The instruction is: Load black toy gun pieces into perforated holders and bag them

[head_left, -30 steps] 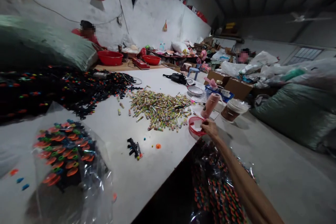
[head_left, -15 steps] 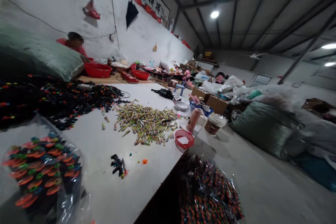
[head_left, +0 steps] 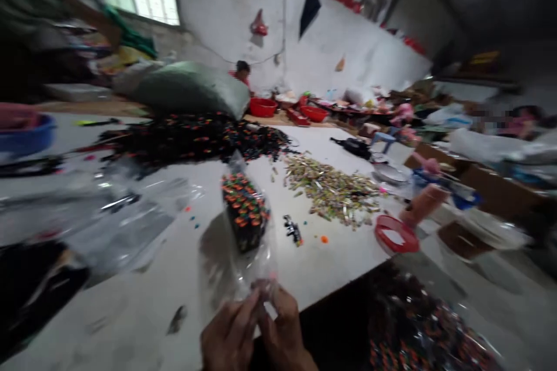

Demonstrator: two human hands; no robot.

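Observation:
A clear plastic bag (head_left: 246, 208) packed with black pieces topped in orange and green stands on the white table (head_left: 183, 255). My left hand (head_left: 228, 330) and my right hand (head_left: 281, 324) meet at the bag's near end, at the table's front edge. Both hands have their fingers pinched on the clear plastic. Just right of the bag lies a small black toy gun (head_left: 292, 230), with an orange disc (head_left: 324, 239) beyond it.
Black pieces (head_left: 191, 139) are heaped at the back, yellowish tubes (head_left: 331, 185) to the right. A red basket (head_left: 397, 235) sits by the right edge. Loose clear bags (head_left: 126, 214) lie left. A filled bag (head_left: 418, 324) is below the edge. A person (head_left: 241, 71) sits behind a green sack (head_left: 191, 87).
The view has swung left. Both my hands have come into view, holding the bag's plastic. The packed bag now appears farther away and near the middle of the picture.

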